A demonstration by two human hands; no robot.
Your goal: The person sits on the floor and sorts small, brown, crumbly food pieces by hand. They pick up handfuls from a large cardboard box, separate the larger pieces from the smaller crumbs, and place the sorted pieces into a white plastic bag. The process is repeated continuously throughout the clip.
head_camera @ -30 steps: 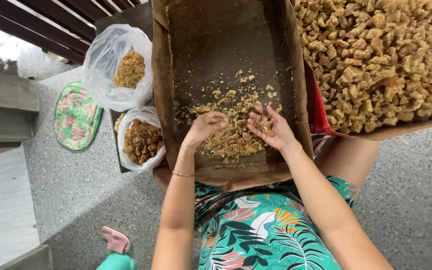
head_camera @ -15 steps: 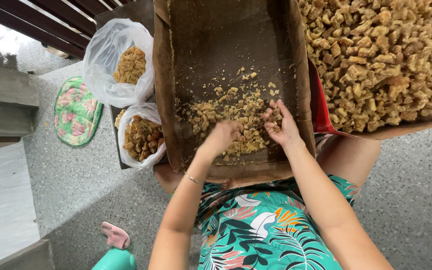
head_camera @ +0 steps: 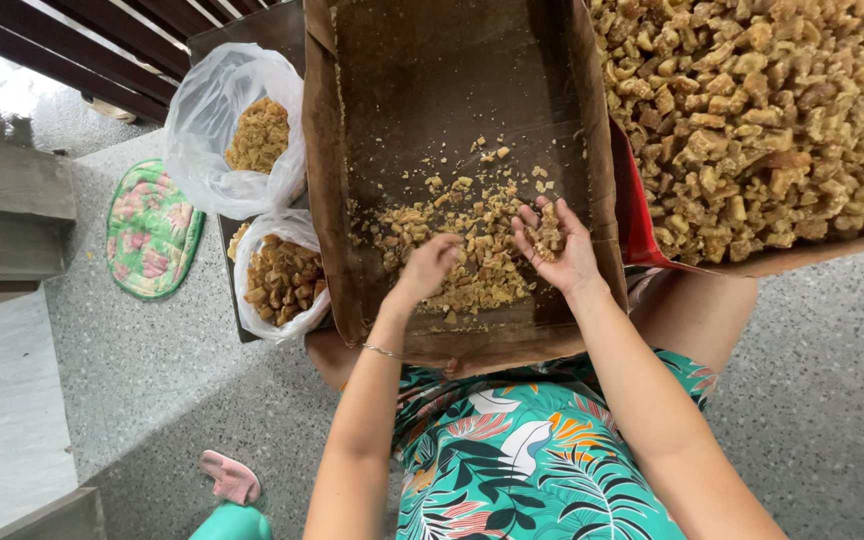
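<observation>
Two bags (head_camera: 252, 200) of crumbs by the box's (head_camera: 332, 200) left edge, left hand (head_camera: 430, 265) curled over crumbs (head_camera: 462, 250), right hand (head_camera: 557, 240) cupped open, holding some

One view only, worn on the head, aimed steeply down over chest and forearms. Close enough that the cardboard tray (head_camera: 452, 180) on the lap fills the upper middle, its far edge cut off by the top of the frame. Left hand (head_camera: 430, 265) and right hand (head_camera: 557, 245) near centre. A second tray of brown chunks (head_camera: 752, 110) cropped at the upper right corner; speckled floor (head_camera: 132, 370) visible at both sides and below.
</observation>
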